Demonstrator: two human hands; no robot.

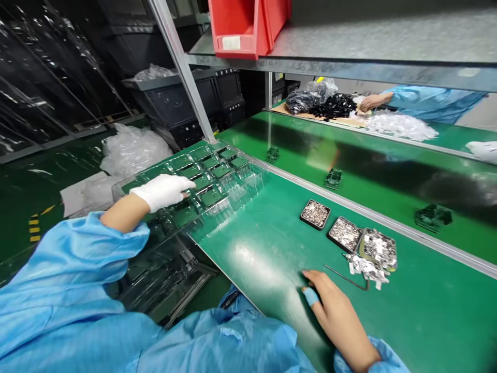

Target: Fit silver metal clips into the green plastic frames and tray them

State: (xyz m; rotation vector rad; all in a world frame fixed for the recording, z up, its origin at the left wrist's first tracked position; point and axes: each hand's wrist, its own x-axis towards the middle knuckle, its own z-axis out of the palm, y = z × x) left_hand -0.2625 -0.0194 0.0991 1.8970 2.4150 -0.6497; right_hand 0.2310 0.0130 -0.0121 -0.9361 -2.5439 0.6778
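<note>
My left hand (165,191), in a white glove with fingertips showing, reaches over a clear plastic tray (243,199) with several square compartments. Its fingers are stretched out toward a middle compartment; I see nothing held, though the undersides of the fingers are hidden. My right hand (336,305) is bare, with blue tape around one finger. It rests on the green tabletop (267,233) with fingers apart and nothing in them. Just beyond lies a thin dark rod with a bent end, like a hex key (349,278), beside a pile of small silvery pieces (367,267).
Two black dishes (315,214) (345,233) and another container (379,248) hold small metallic pieces. Dark see-through parts (272,154) (334,178) (433,217) sit spaced along a green strip. Overhead is a shelf with a red bin (240,31). Across, a co-worker's hand (375,102) touches black pieces.
</note>
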